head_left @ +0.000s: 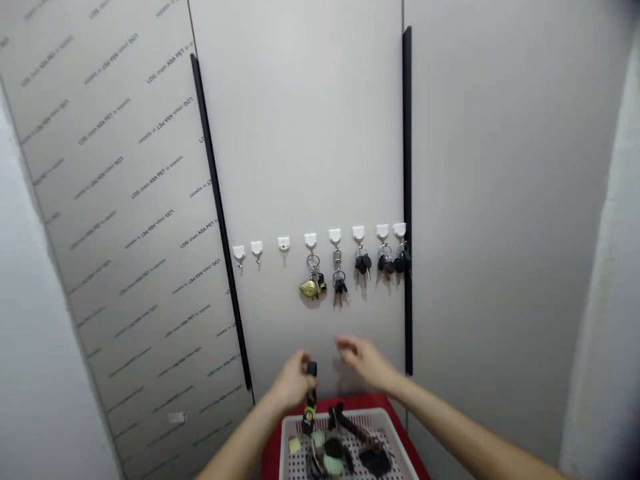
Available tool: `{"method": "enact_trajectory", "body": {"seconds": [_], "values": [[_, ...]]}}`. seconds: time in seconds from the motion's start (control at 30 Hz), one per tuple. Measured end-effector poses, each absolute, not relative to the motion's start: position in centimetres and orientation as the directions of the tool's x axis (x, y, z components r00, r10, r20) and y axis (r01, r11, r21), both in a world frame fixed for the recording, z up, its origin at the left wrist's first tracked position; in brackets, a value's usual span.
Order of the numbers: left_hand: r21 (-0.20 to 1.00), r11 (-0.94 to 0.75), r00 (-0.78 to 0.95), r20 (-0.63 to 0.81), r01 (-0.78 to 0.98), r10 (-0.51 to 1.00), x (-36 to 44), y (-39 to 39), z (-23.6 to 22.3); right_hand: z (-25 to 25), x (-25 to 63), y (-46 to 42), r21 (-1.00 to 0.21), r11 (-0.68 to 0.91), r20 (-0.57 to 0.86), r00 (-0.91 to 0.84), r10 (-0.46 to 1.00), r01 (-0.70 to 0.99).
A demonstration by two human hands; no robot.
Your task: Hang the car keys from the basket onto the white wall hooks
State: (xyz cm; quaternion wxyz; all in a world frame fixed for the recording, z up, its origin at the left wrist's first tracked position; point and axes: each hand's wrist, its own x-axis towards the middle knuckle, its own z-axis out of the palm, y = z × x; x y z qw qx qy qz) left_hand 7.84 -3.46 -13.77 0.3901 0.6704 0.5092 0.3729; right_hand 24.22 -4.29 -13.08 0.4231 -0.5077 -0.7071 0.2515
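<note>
My left hand (296,381) is closed around the top of a black strap keychain (311,400), which hangs down with a yellow-and-black piece at its lower part. The strap dangles over the back rim of a white plastic basket (284,440). To the right, my right hand (364,362) is raised in front of the panel with its fingers curved and apart, nothing visible in it. Inside the basket lie another black strap (350,424), a pale green round item (333,465) and a dark bundle (375,460).
A row of white hooks (310,240) runs across the pale door panel (300,133). From the right-hand hooks hang key bunches (363,261), one with a gold drop-shaped fob (309,289). Black handles (407,200) flank the panel. Red cloth (370,400) lies under the basket.
</note>
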Motion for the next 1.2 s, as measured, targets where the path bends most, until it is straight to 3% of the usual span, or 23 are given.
{"method": "enact_trajectory", "body": {"seconds": [0.07, 0.13, 0.27, 0.37, 0.5, 0.63, 0.77, 1.03, 1.2], "values": [[0.854, -0.284, 0.073, 0.281, 0.436, 0.957, 8.5, -2.4, -9.8, -9.4, 24.7, -3.3, -0.713, 0.452, 0.588, 0.104, 0.802, 0.536], [0.767, -0.407, -0.018, 0.478, 0.496, 0.878, 9.8, -1.3, -6.6, -6.3, 24.7, -2.0, -0.632, 0.491, 0.719, 0.218, 0.660, 0.599], [0.632, -0.426, -0.096, 0.622, 0.647, 0.777, 13.1, 0.1, -3.6, -3.6, 23.9, 0.0, -0.621, 0.400, 0.715, 0.277, 0.642, 0.674], [0.678, -0.435, -0.085, 0.590, 0.593, 0.803, 14.0, 0.6, -1.9, -2.4, 23.9, 0.5, -0.643, 0.371, 0.685, 0.285, 0.670, 0.670], [0.774, -0.519, -0.147, 0.598, 0.364, 0.788, 13.0, 0.5, 2.5, 1.2, 24.7, 0.0, -0.587, 0.455, 0.762, 0.267, 0.590, 0.669], [0.830, -0.518, -0.155, 0.551, 0.208, 0.820, 12.0, 0.2, 5.0, 3.7, 24.3, -1.1, -0.486, 0.514, 0.784, 0.093, 0.613, 0.706], [0.887, -0.362, 0.061, 0.360, 0.286, 0.931, 11.9, 0.1, 3.6, 1.8, 23.6, -1.9, -0.438, 0.508, 0.686, -0.089, 0.722, 0.742], [0.949, -0.237, 0.299, 0.169, 0.207, 0.939, 12.2, -1.2, 1.8, -0.3, 25.2, -2.1, -0.591, 0.502, 0.618, -0.046, 0.785, 0.632], [0.896, -0.257, 0.455, 0.072, 0.361, 0.888, 12.2, -3.7, -5.6, -6.4, 25.3, -3.7, -0.634, 0.438, 0.372, -0.246, 0.895, 0.637]]}}
